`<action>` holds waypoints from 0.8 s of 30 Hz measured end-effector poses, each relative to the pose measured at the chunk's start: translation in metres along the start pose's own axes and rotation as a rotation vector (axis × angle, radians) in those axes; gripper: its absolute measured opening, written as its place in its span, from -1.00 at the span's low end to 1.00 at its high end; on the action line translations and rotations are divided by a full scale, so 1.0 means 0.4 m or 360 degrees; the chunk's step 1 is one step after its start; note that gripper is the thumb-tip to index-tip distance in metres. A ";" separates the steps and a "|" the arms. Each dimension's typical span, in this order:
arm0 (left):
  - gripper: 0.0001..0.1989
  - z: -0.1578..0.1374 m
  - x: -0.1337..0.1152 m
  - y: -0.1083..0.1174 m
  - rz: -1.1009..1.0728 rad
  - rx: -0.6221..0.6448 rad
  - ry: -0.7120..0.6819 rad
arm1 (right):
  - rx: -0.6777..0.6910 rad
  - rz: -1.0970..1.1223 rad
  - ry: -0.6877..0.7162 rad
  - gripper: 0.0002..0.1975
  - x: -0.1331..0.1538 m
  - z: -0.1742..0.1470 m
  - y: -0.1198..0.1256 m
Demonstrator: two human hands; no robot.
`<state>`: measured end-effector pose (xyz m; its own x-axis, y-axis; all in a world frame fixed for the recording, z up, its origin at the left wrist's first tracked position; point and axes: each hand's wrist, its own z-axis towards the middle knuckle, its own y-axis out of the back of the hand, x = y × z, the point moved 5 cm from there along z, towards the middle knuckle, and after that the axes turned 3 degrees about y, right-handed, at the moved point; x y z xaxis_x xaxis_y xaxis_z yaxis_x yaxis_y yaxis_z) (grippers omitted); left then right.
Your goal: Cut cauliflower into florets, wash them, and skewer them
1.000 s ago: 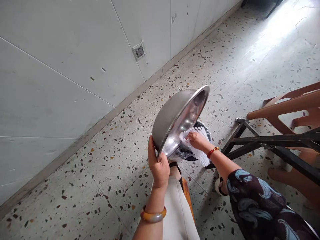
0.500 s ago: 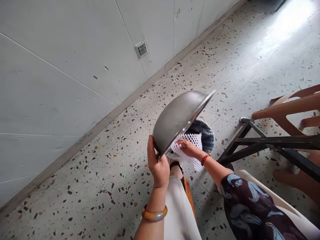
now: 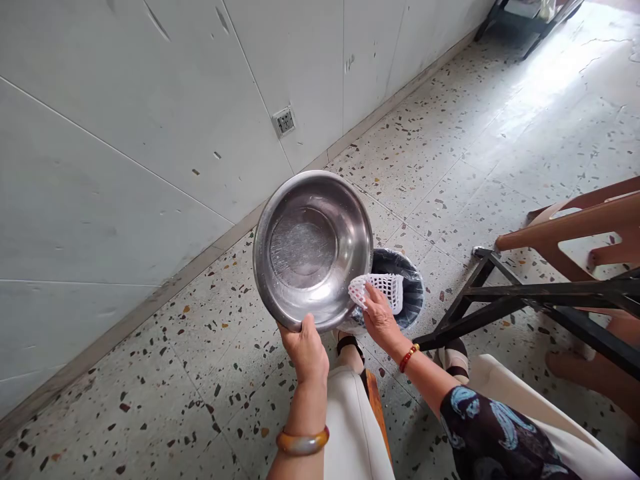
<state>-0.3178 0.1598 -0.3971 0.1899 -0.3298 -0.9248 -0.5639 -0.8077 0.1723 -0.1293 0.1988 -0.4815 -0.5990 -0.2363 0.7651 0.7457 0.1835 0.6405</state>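
Note:
My left hand (image 3: 306, 350) grips the near rim of a round steel basin (image 3: 303, 247), thumb over the edge and fingers underneath. The basin is tilted with its inside facing me; nothing lies in it. At the basin's right edge, my right hand (image 3: 381, 319) holds a white foam net sleeve (image 3: 387, 288), fingers closed on its left part. The net spreads over the mouth of a trash bin (image 3: 414, 293) lined with a clear plastic bag. Part of the bin is hidden behind the basin and the net.
A grey wall with a power socket (image 3: 285, 121) runs along the left. On the right stand a black metal table frame (image 3: 540, 293) and a brown plastic stool (image 3: 575, 223). My feet rest on the speckled floor (image 3: 220, 373) close to the bin.
The basin has turned from bottom-up over the bin to inside-up and moved left. My right hand still holds the net, now spread in view beside the basin.

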 end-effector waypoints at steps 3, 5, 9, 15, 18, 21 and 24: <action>-0.51 -0.002 -0.004 0.001 -0.0015 0.0028 0.0061 | -0.0071 -0.0045 -0.0096 -0.43 -0.036 0.026 0.003; -0.52 -0.002 -0.003 0.001 -0.0018 0.0058 0.0103 | -0.0181 -0.0109 -0.0267 -0.44 -0.097 0.062 0.018; -0.52 0.006 0.002 0.006 -0.0108 0.0029 0.0145 | -0.0115 -0.0274 -0.0640 -0.49 -0.206 0.099 0.021; -0.57 0.034 0.013 0.033 -0.0140 -0.0102 0.0223 | 0.0176 -0.0283 -0.0696 -0.51 -0.234 0.038 0.007; -0.55 0.044 0.012 0.041 -0.0182 -0.0110 0.0201 | 0.0129 -0.0314 -0.0679 -0.47 -0.206 -0.010 0.045; -0.54 0.046 0.014 0.041 -0.0205 -0.0102 0.0196 | 0.0098 -0.0303 -0.0449 -0.47 -0.146 -0.074 0.082; -0.55 0.042 0.017 0.038 -0.0154 -0.0071 0.0166 | 0.0346 -0.0280 -0.0197 -0.51 -0.100 -0.130 0.057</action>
<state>-0.3385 0.1534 -0.4064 0.3252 -0.2966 -0.8979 -0.5031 -0.8583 0.1014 -0.0730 0.1629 -0.5011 -0.7544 -0.1670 0.6348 0.5554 0.3530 0.7530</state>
